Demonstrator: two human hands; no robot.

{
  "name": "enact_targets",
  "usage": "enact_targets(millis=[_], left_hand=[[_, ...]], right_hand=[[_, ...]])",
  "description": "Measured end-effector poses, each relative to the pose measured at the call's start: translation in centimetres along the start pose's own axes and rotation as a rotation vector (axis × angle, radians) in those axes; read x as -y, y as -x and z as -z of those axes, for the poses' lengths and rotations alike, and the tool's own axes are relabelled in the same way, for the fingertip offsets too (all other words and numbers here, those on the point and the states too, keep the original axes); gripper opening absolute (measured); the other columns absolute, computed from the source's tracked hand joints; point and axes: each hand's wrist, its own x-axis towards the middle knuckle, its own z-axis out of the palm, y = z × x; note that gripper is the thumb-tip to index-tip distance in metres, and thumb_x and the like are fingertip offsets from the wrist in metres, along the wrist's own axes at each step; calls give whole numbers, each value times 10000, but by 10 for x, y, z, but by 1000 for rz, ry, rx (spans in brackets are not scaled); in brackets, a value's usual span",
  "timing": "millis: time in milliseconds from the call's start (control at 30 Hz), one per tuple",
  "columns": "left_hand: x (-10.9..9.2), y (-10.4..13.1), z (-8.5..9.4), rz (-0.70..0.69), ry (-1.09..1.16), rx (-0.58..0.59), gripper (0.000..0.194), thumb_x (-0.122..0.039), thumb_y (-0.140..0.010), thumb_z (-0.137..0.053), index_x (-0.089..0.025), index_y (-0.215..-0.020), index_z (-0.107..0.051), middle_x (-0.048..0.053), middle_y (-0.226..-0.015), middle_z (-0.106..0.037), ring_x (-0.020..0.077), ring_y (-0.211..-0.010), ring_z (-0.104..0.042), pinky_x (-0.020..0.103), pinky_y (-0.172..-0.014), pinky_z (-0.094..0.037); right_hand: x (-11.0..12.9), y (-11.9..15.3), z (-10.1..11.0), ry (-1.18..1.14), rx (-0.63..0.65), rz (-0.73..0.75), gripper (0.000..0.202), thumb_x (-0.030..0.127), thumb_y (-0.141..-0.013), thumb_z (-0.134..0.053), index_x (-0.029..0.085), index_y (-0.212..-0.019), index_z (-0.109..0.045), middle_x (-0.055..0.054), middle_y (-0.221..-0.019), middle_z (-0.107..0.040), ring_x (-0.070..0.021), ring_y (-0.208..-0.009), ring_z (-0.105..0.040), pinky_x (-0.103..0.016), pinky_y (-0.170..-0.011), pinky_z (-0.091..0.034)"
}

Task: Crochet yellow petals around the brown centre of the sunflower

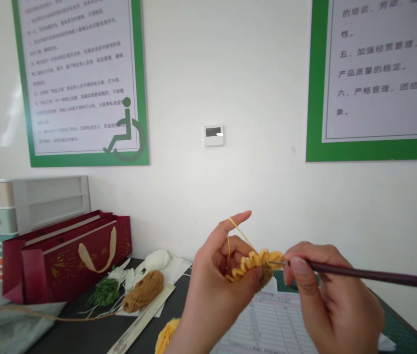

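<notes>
My left hand [218, 275] pinches a small crocheted piece [254, 263] with yellow loops and a brownish part beneath. Its index finger is raised, with a strand of yellow yarn [243, 233] running over it down to the piece. My right hand [330, 290] grips a crochet hook [371, 275] with a dark handle between thumb and fingers. The hook's thin metal tip points left and meets the yellow loops at their right side. A ball of yellow yarn [166, 336] is partly hidden behind my left forearm.
Brown yarn [144, 291], green yarn [104, 292], white yarn [157, 259] and a ruler [142, 319] lie left on the dark table. Red gift bags [68, 255] stand before a drawer unit [49, 196]. A printed sheet [267, 324] lies below my hands, beside a green mat [396, 319].
</notes>
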Motion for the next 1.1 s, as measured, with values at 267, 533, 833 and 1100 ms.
enact_targets(millis=[267, 533, 833, 1100], left_hand=[[10, -9, 12, 31, 53, 101, 748, -32, -697, -824, -248, -1382, -615, -47, -759, -646, 86, -587, -501, 210, -534, -373], [3, -13, 18, 105, 192, 178, 738, -41, -638, -899, -254, -1311, -685, -43, -768, -669, 95, -636, -584, 209, -608, -454], [5, -12, 17, 162, 360, 217, 688, -128, -712, -895, -236, -1355, -676, -14, -807, -658, 104, -670, -606, 214, -632, -470], [15, -16, 14, 233, 482, 298, 693, -75, -693, -865, -182, -1352, -678, 22, -811, -711, 117, -669, -636, 229, -662, -501]], right_hand=[[-7, -5, -1, -153, 91, 99, 110, 225, -1022, -501, 222, -958, -590, -5, -721, -669, -137, -603, -666, -242, -555, -566], [-7, 5, -2, -501, 75, -267, 135, 261, -1054, -485, 234, -939, -551, 21, -712, -622, -133, -600, -675, -258, -574, -587], [-17, -5, -8, -970, 248, -577, 295, 394, -1014, -568, 208, -786, -558, 23, -588, -577, -131, -519, -597, -242, -500, -502], [-28, -2, -13, -1022, 186, -438, 168, 398, -940, -705, 246, -877, -670, -22, -914, -667, -146, -852, -634, -242, -718, -536]])
